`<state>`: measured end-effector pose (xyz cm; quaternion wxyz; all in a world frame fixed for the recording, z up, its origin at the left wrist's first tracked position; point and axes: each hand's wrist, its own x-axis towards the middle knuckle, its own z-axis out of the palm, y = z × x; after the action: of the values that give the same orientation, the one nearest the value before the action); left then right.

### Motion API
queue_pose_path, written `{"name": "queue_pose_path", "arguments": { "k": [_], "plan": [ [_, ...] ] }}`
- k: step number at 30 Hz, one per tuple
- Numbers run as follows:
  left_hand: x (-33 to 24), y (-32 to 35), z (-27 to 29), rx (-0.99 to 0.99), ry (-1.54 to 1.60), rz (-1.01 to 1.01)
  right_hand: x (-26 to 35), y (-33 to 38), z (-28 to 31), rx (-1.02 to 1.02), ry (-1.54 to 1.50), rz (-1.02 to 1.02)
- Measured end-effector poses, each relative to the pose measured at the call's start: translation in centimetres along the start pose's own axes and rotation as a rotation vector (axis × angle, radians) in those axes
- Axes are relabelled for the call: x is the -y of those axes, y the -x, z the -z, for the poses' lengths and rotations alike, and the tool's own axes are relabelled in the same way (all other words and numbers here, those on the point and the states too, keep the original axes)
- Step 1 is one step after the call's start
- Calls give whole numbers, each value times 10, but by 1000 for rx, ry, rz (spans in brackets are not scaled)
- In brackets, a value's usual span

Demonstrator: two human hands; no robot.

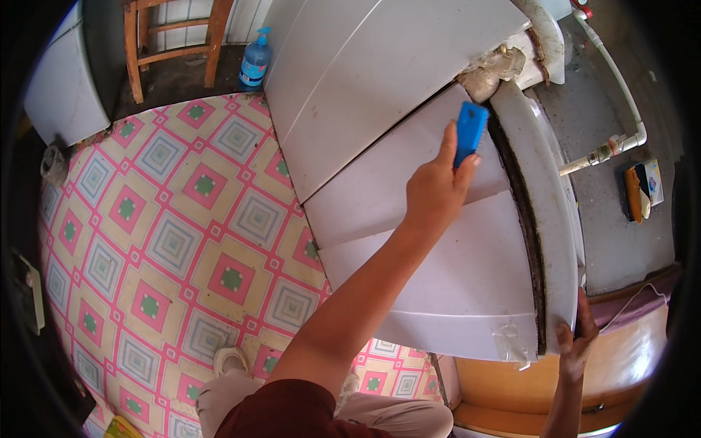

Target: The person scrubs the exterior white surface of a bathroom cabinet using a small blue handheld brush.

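My left hand (pixel 440 179) is closed around a blue brush (pixel 471 131), with short bristles along its right edge. It holds the brush against or just over the white panelled front (pixel 423 168) of a counter, near the top; whether they touch I cannot tell. Beside the brush runs a dark, grimy gap (pixel 522 212) under the counter's pale rim (pixel 548 197). Above it, crumpled clear plastic (pixel 493 73) is stuck at a corner. Lower on the right, my right hand (pixel 577 339) grips the counter's edge, thumb on the near side, other fingers partly hidden.
A white pipe (pixel 621 102) and a small box with an orange item (pixel 639 193) are on the grey top at right. A blue pump bottle (pixel 255 62) and wooden chair (pixel 175 51) stand at the back. Patterned flooring (pixel 182 219) spreads left; an orange-brown wooden surface (pixel 511 383) lies lower right.
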<state>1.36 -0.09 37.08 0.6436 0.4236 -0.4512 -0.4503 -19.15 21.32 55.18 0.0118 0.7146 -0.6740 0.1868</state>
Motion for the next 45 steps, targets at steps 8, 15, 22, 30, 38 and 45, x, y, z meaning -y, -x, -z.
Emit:
{"name": "queue_pose_path", "arguments": {
  "k": [8,15,22,30,38,45],
  "plan": [
    [148,14,14,-328,-76,124,-4,4,4,9,-21,-24],
    [200,30,22,-338,181,313,-7,0,2,-3,-22,-2],
    [57,35,-4,14,128,35,-14,4,8,24,41,-34],
    [206,47,21,-393,-36,277,-37,17,25,-6,243,-44],
    [406,100,62,-399,-16,772,-45,25,35,-10,348,-81],
    [389,114,64,-346,231,1056,-47,28,37,-6,346,-94]
  ]
}}
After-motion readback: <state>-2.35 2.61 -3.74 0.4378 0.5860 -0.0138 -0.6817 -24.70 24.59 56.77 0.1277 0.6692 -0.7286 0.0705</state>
